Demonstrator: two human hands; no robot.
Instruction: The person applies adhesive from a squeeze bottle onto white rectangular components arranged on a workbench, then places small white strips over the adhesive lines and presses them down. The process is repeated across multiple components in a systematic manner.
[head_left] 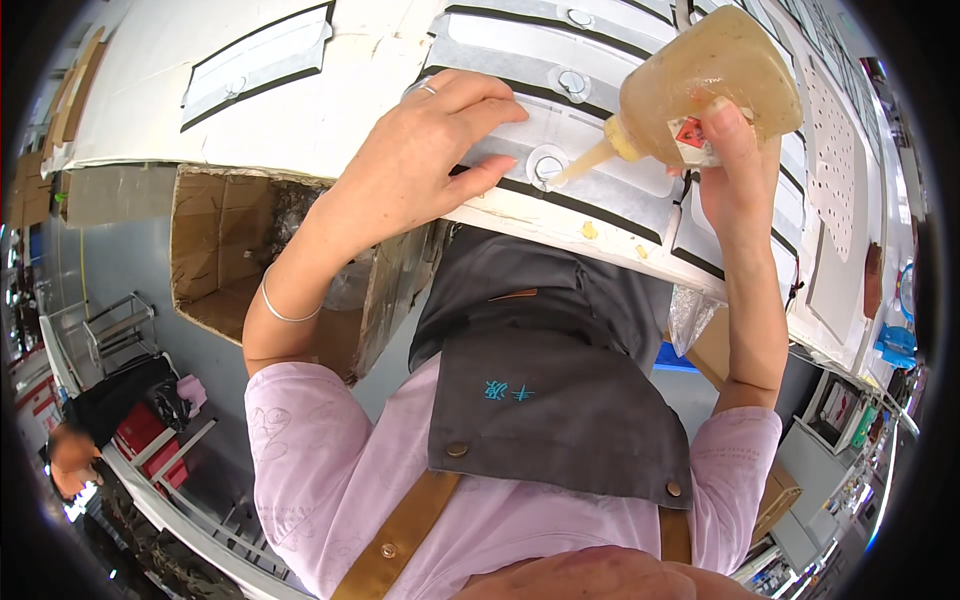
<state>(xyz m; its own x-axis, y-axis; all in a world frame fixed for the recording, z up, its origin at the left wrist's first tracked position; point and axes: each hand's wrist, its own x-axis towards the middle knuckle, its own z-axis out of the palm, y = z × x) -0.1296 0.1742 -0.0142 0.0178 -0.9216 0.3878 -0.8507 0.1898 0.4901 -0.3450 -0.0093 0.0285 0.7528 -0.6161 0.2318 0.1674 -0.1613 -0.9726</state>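
My right hand point(738, 155) grips a cloudy, yellowish squeeze bottle point(715, 75), tipped so its nozzle point(590, 160) points down and left. The nozzle tip touches or hovers just over a small round ring piece point(547, 168) on a pale grey, translucent panel with black edge strips point(610, 190). To the left of that ring, my left hand point(440, 140) rests at the panel's end, its thumb and fingers apart and holding nothing. Another similar panel with a round piece point(571, 84) lies just beyond.
More such panels cover the white table point(390, 60), one lying apart point(260, 66) at the far left. An open cardboard box point(215, 235) stands below the table edge on my left. Perforated white board point(835, 140) is at the right. Another person point(75, 450) is at the lower left.
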